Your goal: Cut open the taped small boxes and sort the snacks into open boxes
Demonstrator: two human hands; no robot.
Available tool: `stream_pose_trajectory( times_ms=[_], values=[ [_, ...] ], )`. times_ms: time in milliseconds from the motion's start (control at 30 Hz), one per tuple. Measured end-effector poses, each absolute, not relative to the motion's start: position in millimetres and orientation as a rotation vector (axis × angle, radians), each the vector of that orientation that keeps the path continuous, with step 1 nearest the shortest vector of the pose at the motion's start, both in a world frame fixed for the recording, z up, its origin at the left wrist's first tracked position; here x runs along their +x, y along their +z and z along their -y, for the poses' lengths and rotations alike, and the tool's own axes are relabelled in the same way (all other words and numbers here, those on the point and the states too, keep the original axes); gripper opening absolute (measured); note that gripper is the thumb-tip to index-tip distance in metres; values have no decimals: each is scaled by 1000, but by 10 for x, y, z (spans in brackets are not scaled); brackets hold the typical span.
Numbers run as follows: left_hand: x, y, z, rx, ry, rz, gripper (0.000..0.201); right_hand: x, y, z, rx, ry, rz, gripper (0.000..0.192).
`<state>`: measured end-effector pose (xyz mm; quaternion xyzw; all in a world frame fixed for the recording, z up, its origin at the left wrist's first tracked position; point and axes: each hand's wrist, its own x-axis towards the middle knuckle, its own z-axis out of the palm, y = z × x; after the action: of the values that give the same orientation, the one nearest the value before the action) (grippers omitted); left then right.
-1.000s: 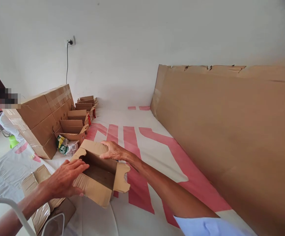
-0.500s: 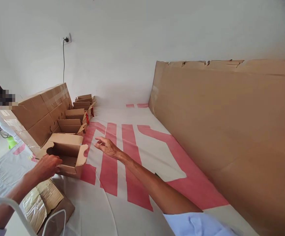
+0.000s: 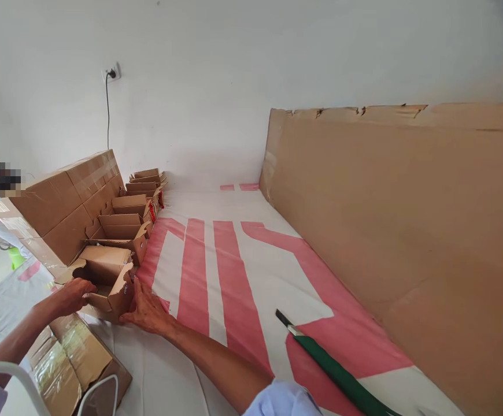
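Close to me on the left stands an open cardboard box, its flaps raised. My left hand has its fingers curled over the box's near wall, the fingertips hidden inside. Around the near right corner of the same box my right hand is placed, thumb on the front and fingers along the right side. Beyond it, several more open cardboard boxes run in a row toward the wall.
Large taped cartons stand behind the row. A tall cardboard sheet rises on the right. A green-handled tool with a dark tip lies on the red-and-white cloth. A worn taped carton sits below my left arm. Another person is partly visible far left.
My right hand has come left and down from above the cloth onto the box's side. The box has shifted left. More of the green-handled tool is uncovered.
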<state>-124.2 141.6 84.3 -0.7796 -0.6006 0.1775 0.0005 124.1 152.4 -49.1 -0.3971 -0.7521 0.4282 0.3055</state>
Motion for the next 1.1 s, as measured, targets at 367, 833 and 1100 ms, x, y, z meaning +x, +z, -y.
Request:
stream_pose_trajectory(
  times_ms=[367, 833, 1100],
  values=[
    [-1400, 743, -1673, -2513, 576, 1858, 16, 958, -662, -1482, -1090, 1131, 2019, 129],
    [-1329, 606, -2045, -2540, 526, 1726, 28, 902, -813, -1750, -1110, 966, 1923, 120],
    [-1141, 752, -1928, -2484, 531, 1737, 14, 910, -809, -1762, -1094, 911, 1921, 118]
  ],
)
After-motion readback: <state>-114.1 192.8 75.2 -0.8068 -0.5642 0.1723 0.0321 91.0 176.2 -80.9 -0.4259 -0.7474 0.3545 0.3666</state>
